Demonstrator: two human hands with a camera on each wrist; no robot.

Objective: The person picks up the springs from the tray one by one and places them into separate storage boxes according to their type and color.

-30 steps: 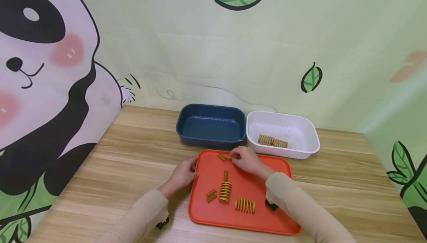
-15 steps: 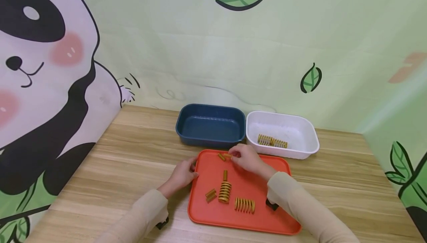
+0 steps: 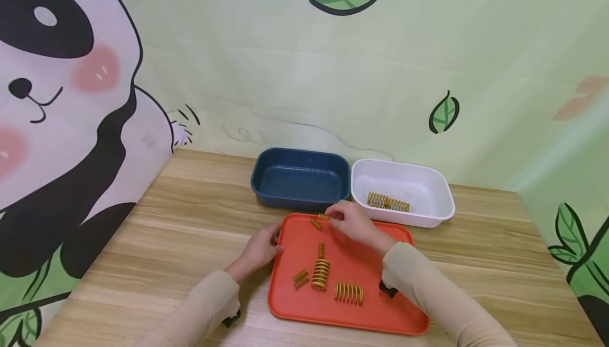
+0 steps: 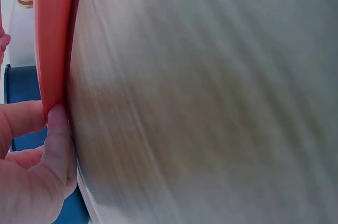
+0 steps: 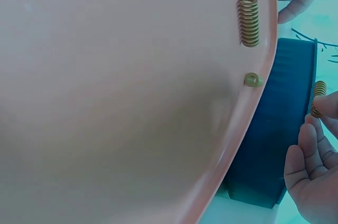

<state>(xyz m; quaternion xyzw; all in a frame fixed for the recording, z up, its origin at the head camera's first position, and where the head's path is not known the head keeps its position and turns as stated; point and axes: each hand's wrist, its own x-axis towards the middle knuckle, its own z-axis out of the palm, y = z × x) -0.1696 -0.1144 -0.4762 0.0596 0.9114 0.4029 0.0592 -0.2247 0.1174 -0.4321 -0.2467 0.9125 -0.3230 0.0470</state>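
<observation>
My right hand [image 3: 356,225] pinches a small gold spring [image 3: 324,216] between thumb and fingertips, over the far edge of the red tray [image 3: 309,309]. In the right wrist view the same spring [image 5: 319,97] shows clear of the tray surface. Another small spring [image 3: 316,224] lies on the tray just nearer. At the tray's left rim my left hand [image 3: 259,249] grips the edge, thumb and finger against it in the left wrist view. On the tray also lie a thin spring [image 3: 321,250], thick springs [image 3: 320,275] [image 3: 349,293] and a small pair of springs [image 3: 301,279].
Behind the tray stand a dark blue bin [image 3: 301,177] and, to its right, a white bin [image 3: 428,193] holding thick springs [image 3: 388,202]. All rest on a wooden table [image 3: 204,199] against a printed cloth backdrop [image 3: 228,72].
My right hand has lifted the small spring off the tray and moved it slightly away, towards the bins. My left hand stays at the tray's rim.
</observation>
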